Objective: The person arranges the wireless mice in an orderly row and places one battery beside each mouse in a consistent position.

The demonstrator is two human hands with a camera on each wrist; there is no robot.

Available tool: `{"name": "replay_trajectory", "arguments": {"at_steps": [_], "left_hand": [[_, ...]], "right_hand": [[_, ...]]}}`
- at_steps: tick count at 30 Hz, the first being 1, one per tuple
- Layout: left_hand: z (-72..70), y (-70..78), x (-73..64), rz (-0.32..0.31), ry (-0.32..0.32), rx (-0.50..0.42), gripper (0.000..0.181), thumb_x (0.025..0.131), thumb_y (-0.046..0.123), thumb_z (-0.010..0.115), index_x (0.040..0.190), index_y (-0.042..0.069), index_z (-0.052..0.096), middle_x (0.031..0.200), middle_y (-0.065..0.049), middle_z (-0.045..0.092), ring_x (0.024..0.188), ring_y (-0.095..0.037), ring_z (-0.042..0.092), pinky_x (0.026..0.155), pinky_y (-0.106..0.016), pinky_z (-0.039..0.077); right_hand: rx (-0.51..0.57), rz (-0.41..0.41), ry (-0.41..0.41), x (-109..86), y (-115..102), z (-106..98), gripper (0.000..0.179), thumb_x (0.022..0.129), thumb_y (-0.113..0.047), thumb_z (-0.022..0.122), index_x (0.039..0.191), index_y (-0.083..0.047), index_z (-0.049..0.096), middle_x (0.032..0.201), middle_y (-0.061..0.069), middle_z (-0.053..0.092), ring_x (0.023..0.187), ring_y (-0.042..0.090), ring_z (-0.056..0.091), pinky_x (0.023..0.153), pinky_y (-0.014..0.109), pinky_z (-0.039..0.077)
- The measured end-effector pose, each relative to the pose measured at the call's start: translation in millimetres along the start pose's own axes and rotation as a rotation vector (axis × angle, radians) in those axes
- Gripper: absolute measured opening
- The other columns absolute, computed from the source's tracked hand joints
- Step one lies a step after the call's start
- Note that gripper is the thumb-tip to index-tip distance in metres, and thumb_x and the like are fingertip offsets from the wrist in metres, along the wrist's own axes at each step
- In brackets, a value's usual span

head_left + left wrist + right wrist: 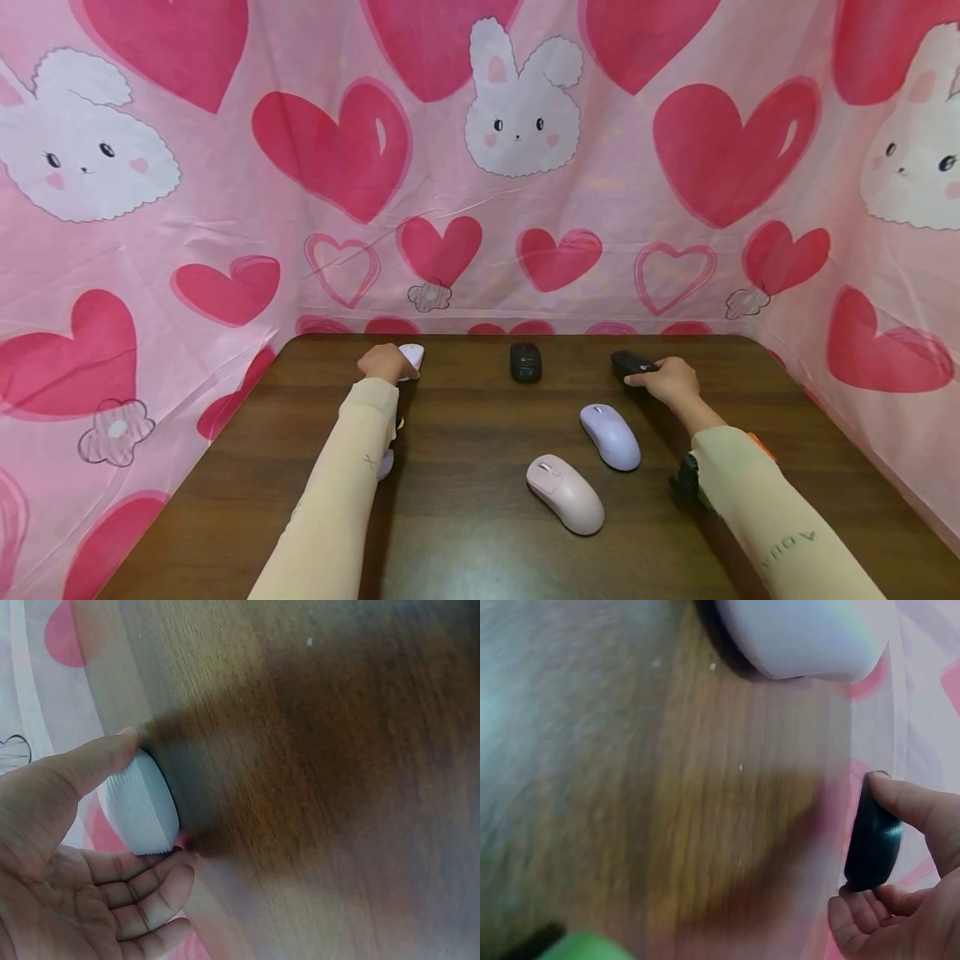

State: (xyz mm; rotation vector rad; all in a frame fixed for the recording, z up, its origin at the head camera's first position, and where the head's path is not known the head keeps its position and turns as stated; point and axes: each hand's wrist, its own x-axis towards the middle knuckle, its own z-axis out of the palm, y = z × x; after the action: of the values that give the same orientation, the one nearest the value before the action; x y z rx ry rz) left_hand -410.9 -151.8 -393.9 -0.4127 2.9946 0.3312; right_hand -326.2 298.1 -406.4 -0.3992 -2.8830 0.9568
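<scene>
At the far left of the table, my left hand (385, 363) pinches a white computer mouse (413, 354) by its sides. The left wrist view has the thumb on one ribbed side of that mouse (141, 806) and fingertips at the other. My right hand (672, 383) grips a black computer mouse (628, 362) at the far right, thumb and fingers on opposite sides. In the right wrist view the black mouse (875, 838) is seen edge-on, near the table's far edge. Between the hands lies a second black mouse (526, 363).
A lavender mouse (611, 437) and a pale pink mouse (566, 494) lie nearer on the brown wooden table (465, 450). Another pale mouse (386, 464) is mostly hidden by the left sleeve. Pink cloth with hearts and rabbits (465, 192) hangs around the back and sides.
</scene>
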Motion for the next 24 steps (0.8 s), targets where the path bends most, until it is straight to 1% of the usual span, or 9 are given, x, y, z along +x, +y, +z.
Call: {"name": "replay_trajectory", "arguments": {"at_steps": [3, 4, 5, 9, 10, 11, 18, 24], "left_hand": [[-0.4, 0.2, -0.8, 0.001, 0.003, -0.006, 0.066, 0.07, 0.037, 0.081, 0.115, -0.007, 0.06, 0.109, -0.019, 0.063, 0.096, -0.03, 0.059, 0.079, -0.043, 0.047], [2.5, -0.6, 4.1, -0.003, 0.006, -0.004, 0.067, 0.069, 0.038, 0.082, 0.113, -0.006, 0.06, 0.106, -0.019, 0.063, 0.093, -0.029, 0.059, 0.077, -0.043, 0.047], [2.8, -0.8, 3.8, 0.0, -0.003, -0.007, 0.067, 0.07, 0.038, 0.081, 0.115, -0.007, 0.059, 0.11, -0.019, 0.062, 0.097, -0.03, 0.059, 0.08, -0.043, 0.047], [4.4, -1.2, 4.2, 0.004, 0.009, -0.009, 0.066, 0.07, 0.038, 0.081, 0.114, -0.007, 0.059, 0.109, -0.019, 0.062, 0.096, -0.03, 0.059, 0.079, -0.043, 0.047], [5.0, -1.5, 4.6, 0.005, 0.011, -0.008, 0.067, 0.07, 0.038, 0.081, 0.114, -0.007, 0.059, 0.109, -0.019, 0.062, 0.096, -0.03, 0.059, 0.079, -0.044, 0.047], [2.3, -0.8, -0.9, 0.01, 0.009, -0.012, 0.067, 0.072, 0.038, 0.08, 0.116, -0.007, 0.058, 0.111, -0.02, 0.062, 0.099, -0.031, 0.059, 0.082, -0.044, 0.046], [1.9, -1.4, -1.5, 0.017, -0.004, -0.006, 0.07, 0.071, 0.04, 0.081, 0.117, -0.008, 0.058, 0.112, -0.021, 0.062, 0.099, -0.032, 0.059, 0.082, -0.044, 0.046], [0.2, -0.8, -3.7, 0.019, 0.014, -0.008, 0.069, 0.072, 0.04, 0.081, 0.117, -0.007, 0.058, 0.113, -0.021, 0.062, 0.1, -0.032, 0.059, 0.083, -0.045, 0.047]], "right_hand": [[0.014, 0.017, 0.03, 6.1, -1.0, 3.9, 0.068, 0.079, -0.041, 0.076, 0.116, 0.014, 0.058, 0.112, 0.031, 0.059, 0.098, 0.044, 0.054, 0.082, 0.049, 0.043], [0.022, 0.024, 0.041, 8.0, -1.3, 5.1, 0.068, 0.08, -0.041, 0.076, 0.116, 0.013, 0.058, 0.112, 0.031, 0.059, 0.099, 0.043, 0.054, 0.081, 0.049, 0.043], [0.029, 0.032, 0.052, 9.4, -2.0, 6.4, 0.068, 0.08, -0.041, 0.076, 0.116, 0.013, 0.058, 0.112, 0.03, 0.059, 0.099, 0.043, 0.054, 0.081, 0.049, 0.043], [0.04, 0.061, 0.082, 13.3, -4.6, 9.8, 0.068, 0.079, -0.04, 0.077, 0.115, 0.015, 0.058, 0.112, 0.032, 0.059, 0.1, 0.044, 0.054, 0.081, 0.049, 0.043], [0.038, 0.069, 0.086, 14.0, -5.2, 10.3, 0.069, 0.079, -0.04, 0.077, 0.114, 0.016, 0.058, 0.111, 0.032, 0.059, 0.1, 0.044, 0.054, 0.081, 0.049, 0.043], [0.032, 0.077, 0.089, 14.8, -5.5, 10.8, 0.07, 0.079, -0.04, 0.077, 0.114, 0.017, 0.057, 0.111, 0.033, 0.059, 0.1, 0.045, 0.054, 0.082, 0.049, 0.043], [-0.008, 0.123, 0.092, 20.2, -4.9, 13.1, 0.074, 0.079, -0.041, 0.076, 0.114, 0.02, 0.053, 0.11, 0.035, 0.056, 0.1, 0.046, 0.054, 0.084, 0.051, 0.044], [-0.031, 0.146, 0.108, 22.6, -5.1, 17.2, 0.073, 0.079, -0.04, 0.076, 0.114, 0.02, 0.053, 0.109, 0.034, 0.057, 0.098, 0.045, 0.054, 0.084, 0.051, 0.044]]}}
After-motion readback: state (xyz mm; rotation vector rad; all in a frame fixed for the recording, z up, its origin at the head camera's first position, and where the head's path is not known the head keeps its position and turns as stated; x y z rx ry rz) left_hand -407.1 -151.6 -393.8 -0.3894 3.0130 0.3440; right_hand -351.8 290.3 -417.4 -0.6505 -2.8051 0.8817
